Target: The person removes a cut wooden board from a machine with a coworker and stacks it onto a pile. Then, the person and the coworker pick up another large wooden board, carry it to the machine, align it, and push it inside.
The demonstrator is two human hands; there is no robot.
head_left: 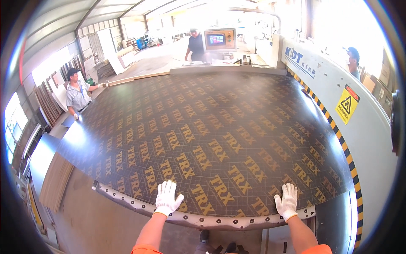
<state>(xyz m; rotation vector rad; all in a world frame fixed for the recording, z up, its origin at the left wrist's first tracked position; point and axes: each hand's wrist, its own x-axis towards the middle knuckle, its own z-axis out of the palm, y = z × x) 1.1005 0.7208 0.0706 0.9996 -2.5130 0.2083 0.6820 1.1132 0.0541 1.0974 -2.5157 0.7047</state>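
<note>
A large dark board with repeated gold lettering spreads over the machine table in front of me. In a white glove, my left hand lies flat on the board's near edge, fingers stretched forward. My right hand, gloved the same way, rests flat on the near edge further right with its fingers extended. Neither hand grips anything. Under the board's near edge runs a metal table rail dotted with dark round fittings. On the far left, a co-worker with white gloves has both hands at the board's edge.
Along the right stands the machine's grey beam, with a black-and-yellow striped edge and a yellow warning sign. A control panel and another person are at the back. Stacked boards stand at the left. A third person is behind the beam.
</note>
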